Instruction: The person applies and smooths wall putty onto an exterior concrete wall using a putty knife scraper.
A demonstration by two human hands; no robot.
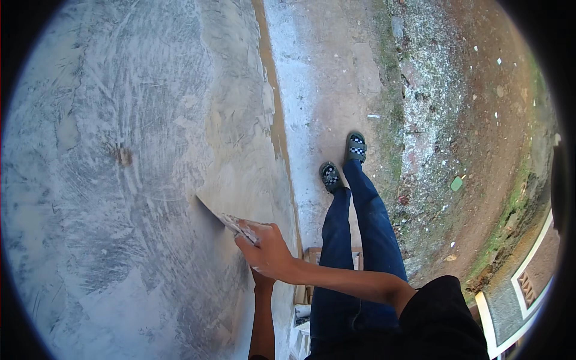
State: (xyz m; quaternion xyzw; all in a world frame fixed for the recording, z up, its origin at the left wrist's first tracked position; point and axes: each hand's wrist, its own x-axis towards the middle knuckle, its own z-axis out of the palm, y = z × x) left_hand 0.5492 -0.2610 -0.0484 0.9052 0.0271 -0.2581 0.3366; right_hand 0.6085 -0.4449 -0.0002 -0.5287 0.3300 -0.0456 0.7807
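A putty knife (pixel 211 210) with a thin blade and a plaster-smeared handle is in the grip of my right hand (pixel 267 251). The blade's far corner meets or nearly meets a rough plastered wall (pixel 144 198), which fills the left side of the view. Grey and whitish coating covers the wall in streaks, with a paler, smoother band around the blade. My left hand (pixel 261 278) is mostly hidden behind the right one, close to the wall. Its fingers do not show, and whether it holds anything is unclear.
A brown strip (pixel 276 114) edges the wall's foot beside a white-dusted concrete ledge (pixel 294 90). My feet in patterned sandals (pixel 355 147) stand there. Wooden framing (pixel 313 254) lies by my legs. Farther right are mossy, paint-spattered ground, a green scrap (pixel 456 183) and a building part (pixel 531 285).
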